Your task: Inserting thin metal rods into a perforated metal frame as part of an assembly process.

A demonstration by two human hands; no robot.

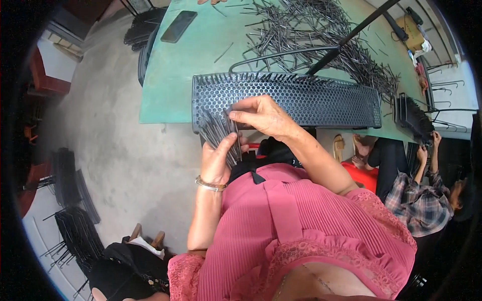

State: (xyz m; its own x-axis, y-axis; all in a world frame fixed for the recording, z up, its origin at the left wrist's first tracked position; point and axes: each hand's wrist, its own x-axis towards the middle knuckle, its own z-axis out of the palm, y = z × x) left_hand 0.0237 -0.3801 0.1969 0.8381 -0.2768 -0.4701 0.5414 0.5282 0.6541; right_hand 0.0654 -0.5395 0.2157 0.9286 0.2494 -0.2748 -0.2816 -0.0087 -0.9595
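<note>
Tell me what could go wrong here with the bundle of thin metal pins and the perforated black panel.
The left hand grips a fanned bundle of pins; some might slip out and drop to the floor. The right hand pinches one pin at the perforated panel, whose rim overhangs the green table, so pressing could tip it.

small workshop, bare concrete floor (125, 160), green worktable (201, 55) strewn with metal pins (321, 35), perforated black panels (75, 220) stacked left
</note>
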